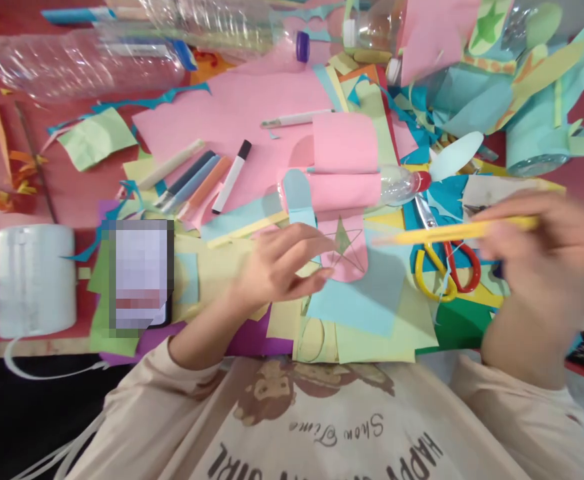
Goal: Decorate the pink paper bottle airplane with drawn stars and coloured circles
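My right hand (547,247) grips a yellow pencil (437,233), slightly blurred, with its tip pointing left just beside a pink paper flap (357,263). A star is drawn on that flap, partly coloured green. At the flap's left edge my left hand (287,263) rests with thumb and fingers apart, fingertips touching the paper. The flap sticks out from a plastic bottle (395,185) wrapped in pink paper, lying on its side with a red cap. A second pink flap (345,140) extends from its far side, and a light blue paper strip (299,200) lies over its left end.
Scissors (459,263) with red and yellow handles lie under the pencil. Several markers (232,177) are left of the bottle. A phone (142,273) and a white case (37,280) sit at left. Clear bottles (82,67) and a blue paper-covered bottle (537,133) stand or lie farther back.
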`<state>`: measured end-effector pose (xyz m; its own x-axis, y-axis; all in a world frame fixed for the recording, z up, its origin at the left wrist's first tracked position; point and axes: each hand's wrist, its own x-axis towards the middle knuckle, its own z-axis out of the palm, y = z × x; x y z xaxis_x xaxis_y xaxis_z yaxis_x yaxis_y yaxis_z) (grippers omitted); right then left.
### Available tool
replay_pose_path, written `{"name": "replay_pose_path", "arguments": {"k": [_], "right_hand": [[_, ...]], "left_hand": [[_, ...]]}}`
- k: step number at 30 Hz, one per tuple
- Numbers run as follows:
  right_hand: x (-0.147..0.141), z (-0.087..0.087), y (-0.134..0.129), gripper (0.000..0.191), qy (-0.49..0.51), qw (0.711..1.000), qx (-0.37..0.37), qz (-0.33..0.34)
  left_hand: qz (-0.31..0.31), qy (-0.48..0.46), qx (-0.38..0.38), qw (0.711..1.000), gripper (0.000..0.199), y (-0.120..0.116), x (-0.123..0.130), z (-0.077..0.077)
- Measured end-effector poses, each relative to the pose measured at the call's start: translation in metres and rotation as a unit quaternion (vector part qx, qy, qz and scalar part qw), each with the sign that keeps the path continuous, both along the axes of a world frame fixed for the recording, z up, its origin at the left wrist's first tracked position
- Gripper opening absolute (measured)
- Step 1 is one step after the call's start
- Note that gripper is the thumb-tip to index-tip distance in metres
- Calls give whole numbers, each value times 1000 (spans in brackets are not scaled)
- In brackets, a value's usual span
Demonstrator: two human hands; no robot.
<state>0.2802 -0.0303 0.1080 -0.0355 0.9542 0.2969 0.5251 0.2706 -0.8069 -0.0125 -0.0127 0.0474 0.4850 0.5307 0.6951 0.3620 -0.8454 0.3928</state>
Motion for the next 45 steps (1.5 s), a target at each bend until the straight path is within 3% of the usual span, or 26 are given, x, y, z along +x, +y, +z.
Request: {"name": "replay_pose_path", "arguments": {"k": [2,4,5,8,11,20,27,30,33,35,37,42,45], "right_hand": [[-29,-12,-11,7,63,996,6,67],[-52,-28,-11,8,110,983,-15,148],[-61,-37,-9,5,128,980,-14,154],[-76,-58,-4,9,212,957,-88,178],[-76,-69,-2,14,217,935,-182,216],[-64,-69,4,11,229,915,-239,230],[-57,-67,7,12,247,902,-268,231],[-51,-67,13,14,288,906,-256,173],[-48,-69,18,18,320,898,-267,141],[-49,-72,21,18,320,894,-282,136],[-52,-74,21,15,308,898,-284,134],[-57,-76,19,11,232,921,-281,138],[-56,-77,18,14,177,931,-276,161]], "left_hand": [[-49,76,-114,989,46,-6,8,1],[-83,125,-186,971,40,-9,14,-1],[-83,139,-205,965,33,-10,15,-3],[-62,153,-197,966,29,-10,18,-13],[-68,170,-158,970,32,-8,18,-22],[-35,213,-119,969,31,-9,20,-26],[-33,169,-178,969,30,-4,12,-23],[20,176,-197,964,33,3,6,-23],[91,173,-160,968,33,9,2,-24],[106,188,-147,965,28,12,2,-26],[98,226,-149,958,28,13,2,-27],[50,305,-157,938,61,11,4,-32],[53,296,-159,940,58,6,8,-35]]}}
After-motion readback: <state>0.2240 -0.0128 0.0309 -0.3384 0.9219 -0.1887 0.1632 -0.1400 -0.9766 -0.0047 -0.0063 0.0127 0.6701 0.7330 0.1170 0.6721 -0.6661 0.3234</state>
